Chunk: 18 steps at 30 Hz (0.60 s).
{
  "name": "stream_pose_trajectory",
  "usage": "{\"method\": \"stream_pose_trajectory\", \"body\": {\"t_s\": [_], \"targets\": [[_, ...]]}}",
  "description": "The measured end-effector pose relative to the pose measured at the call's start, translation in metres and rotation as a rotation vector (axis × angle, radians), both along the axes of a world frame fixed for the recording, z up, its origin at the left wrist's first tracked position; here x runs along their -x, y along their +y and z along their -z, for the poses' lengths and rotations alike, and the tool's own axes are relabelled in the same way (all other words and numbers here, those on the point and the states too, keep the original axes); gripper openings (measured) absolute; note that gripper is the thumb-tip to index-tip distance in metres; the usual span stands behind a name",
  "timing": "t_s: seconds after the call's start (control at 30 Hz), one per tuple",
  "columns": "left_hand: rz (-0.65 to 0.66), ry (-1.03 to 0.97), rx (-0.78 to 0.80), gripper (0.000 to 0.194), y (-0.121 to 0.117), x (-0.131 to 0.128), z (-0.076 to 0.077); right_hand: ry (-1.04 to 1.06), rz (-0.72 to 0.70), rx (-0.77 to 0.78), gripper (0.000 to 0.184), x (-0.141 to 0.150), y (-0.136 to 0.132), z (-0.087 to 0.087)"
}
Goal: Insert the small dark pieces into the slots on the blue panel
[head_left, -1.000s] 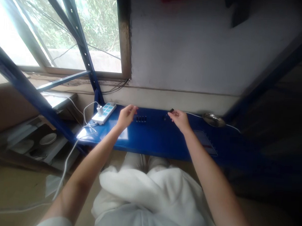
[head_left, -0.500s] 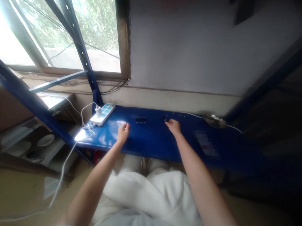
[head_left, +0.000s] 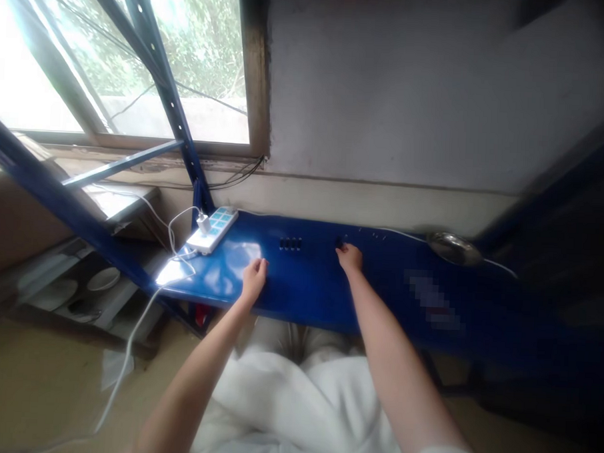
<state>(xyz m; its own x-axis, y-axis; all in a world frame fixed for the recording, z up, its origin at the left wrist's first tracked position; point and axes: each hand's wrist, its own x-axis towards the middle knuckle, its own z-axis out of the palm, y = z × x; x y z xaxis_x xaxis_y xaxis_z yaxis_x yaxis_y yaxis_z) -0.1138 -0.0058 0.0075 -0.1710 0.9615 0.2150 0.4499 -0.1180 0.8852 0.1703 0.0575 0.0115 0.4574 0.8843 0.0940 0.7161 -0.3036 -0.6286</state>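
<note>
My right hand reaches to the back half of the blue table, its fingers pinched at a small dark piece. The fingertips partly cover that piece, and its kind is too small to tell. Several similar small dark pieces stand in a short row between my two hands. Left of that row, nearer the front edge, my left hand is held closed with the fingers curled together. Whatever it may hold is hidden. Tiny light-coloured bits lie behind my right hand.
A white power strip with a plug and cable lies at the table's left end. A shiny metal bowl sits at the back right, near a blurred-out flat item. Blue metal posts rise at the left, before the window.
The whole view has shifted slightly, so the table's things appear further right. My left hand has drawn a little nearer the front edge. My right hand stays by the small dark piece.
</note>
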Motion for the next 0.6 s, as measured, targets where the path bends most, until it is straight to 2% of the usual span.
{"method": "stream_pose_trajectory", "body": {"t_s": [0.6], "targets": [[-0.010,0.077,-0.009,0.029,-0.003,-0.002,-0.004,-0.035,0.045,0.029,0.013,0.004,0.015,0.012]]}}
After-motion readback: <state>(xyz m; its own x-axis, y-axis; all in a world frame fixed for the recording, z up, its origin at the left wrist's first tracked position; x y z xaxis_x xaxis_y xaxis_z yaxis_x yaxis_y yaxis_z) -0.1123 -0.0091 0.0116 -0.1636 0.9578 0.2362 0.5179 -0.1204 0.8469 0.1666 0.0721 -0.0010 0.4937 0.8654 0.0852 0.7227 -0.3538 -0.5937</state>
